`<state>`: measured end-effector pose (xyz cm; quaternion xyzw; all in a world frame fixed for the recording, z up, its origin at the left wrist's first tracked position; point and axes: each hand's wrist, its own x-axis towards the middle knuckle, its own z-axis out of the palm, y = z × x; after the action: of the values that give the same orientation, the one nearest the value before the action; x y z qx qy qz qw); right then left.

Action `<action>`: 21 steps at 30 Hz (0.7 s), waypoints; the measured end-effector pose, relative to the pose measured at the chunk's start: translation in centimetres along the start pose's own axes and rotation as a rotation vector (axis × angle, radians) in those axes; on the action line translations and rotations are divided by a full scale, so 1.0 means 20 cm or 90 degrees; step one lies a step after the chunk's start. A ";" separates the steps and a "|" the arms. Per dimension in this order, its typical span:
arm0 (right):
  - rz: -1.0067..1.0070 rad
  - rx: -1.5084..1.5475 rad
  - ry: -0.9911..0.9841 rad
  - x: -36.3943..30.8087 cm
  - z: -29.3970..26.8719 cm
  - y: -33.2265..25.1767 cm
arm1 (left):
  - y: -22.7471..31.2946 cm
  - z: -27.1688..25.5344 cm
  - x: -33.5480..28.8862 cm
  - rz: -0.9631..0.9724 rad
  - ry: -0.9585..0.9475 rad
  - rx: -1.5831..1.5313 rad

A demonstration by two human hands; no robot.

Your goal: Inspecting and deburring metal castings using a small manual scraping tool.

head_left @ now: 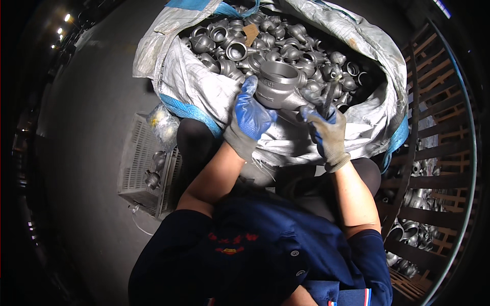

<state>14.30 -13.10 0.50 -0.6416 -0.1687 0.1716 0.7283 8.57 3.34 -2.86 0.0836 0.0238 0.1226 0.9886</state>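
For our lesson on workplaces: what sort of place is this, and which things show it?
Probably a metal foundry or factory floor. A big woven sack brims with grey cast fittings, a metal cage holds more, and gloved hands hold one large fitting.

Both forearms come up from the lower edge, bare below dark blue short sleeves, and converge ahead of the chest. The left hand [248, 118] wears a blue-palmed grey glove — fingers curled upward, thumb side raised, closed in a grip. The right hand [326, 130], in a worn grey glove with blue fingertips, is closed too — apparently in a tight fist, wrist slightly bent inward.
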 end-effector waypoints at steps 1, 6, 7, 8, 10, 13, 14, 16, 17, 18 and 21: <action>-0.038 0.025 0.006 0.01 -0.02 0.00 | 0.00 0.00 0.01 -0.006 0.009 -0.003; 0.130 0.080 -0.053 0.01 -0.07 -0.03 | 0.05 0.03 0.00 0.074 0.040 0.207; 0.147 0.070 -0.035 0.01 -0.07 -0.03 | 0.06 0.05 -0.01 0.103 0.014 0.230; 0.146 0.098 -0.034 0.02 -0.07 -0.04 | 0.08 0.06 -0.02 0.123 -0.004 0.319; 0.142 0.085 -0.009 0.03 -0.07 -0.02 | 0.08 0.08 -0.04 0.145 0.026 0.360; 0.043 0.096 -0.074 0.04 -0.10 0.02 | 0.06 0.11 -0.06 0.201 0.037 0.455; 0.036 0.058 -0.101 0.04 -0.11 0.03 | 0.04 0.11 -0.06 0.243 0.026 0.469; 0.010 -0.053 -0.109 0.04 -0.13 0.06 | 0.03 0.11 -0.07 0.285 0.015 0.482; -0.024 -0.100 -0.128 0.04 -0.14 0.06 | 0.03 0.11 -0.07 0.316 -0.023 0.543; -0.059 -0.146 -0.144 0.04 -0.14 0.07 | 0.03 0.11 -0.08 0.341 -0.052 0.606; 0.100 0.019 -0.103 0.05 -0.14 0.06 | 0.04 0.10 -0.08 0.353 -0.074 0.646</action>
<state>16.41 -14.90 -0.91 -0.6260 -0.1740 0.2819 0.7059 7.02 3.37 -0.70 0.5565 0.0028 0.3453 0.7557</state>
